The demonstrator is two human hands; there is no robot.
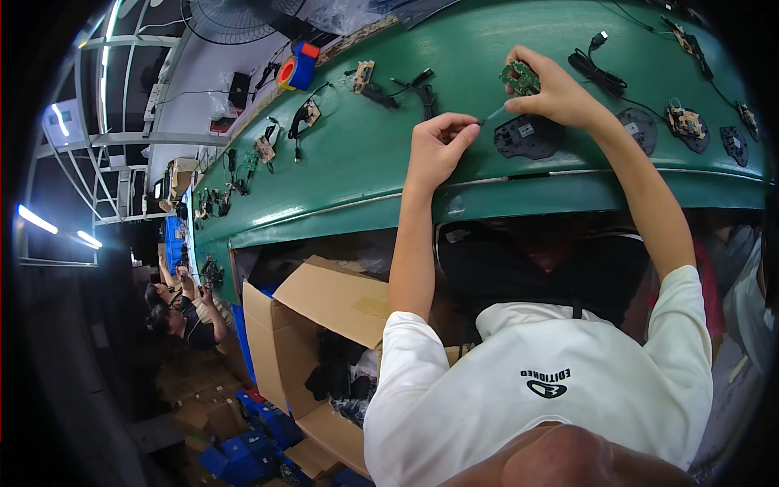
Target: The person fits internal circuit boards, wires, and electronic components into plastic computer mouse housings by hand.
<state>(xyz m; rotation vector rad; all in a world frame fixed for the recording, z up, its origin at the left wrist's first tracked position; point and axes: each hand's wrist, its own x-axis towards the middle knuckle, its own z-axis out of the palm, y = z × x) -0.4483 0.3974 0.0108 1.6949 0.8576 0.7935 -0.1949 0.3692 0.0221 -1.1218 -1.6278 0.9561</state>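
My right hand (pixel 560 93) grips a small green circuit board (pixel 523 79) by its edges, between thumb and fingers, just above the bench. My left hand (pixel 442 146) is closed in a pinch at the fingertips. Between the two hands runs a thin, pale greenish strand (pixel 496 113), its end at the left fingertips dark; its exact kind is too small to tell. Right below the hands a black, rounded plastic base plate (pixel 529 136) lies flat on the green bench, apart from the board.
On the green bench (pixel 349 174), more black base plates (pixel 639 130) and a plate with a tan board (pixel 686 122) lie at right, beside a coiled black USB cable (pixel 599 71). Cabled boards (pixel 363 77) and tape rolls (pixel 300 66) are leftward. An open cardboard box (pixel 333 296) stands below; people (pixel 191 321) sit farther left.
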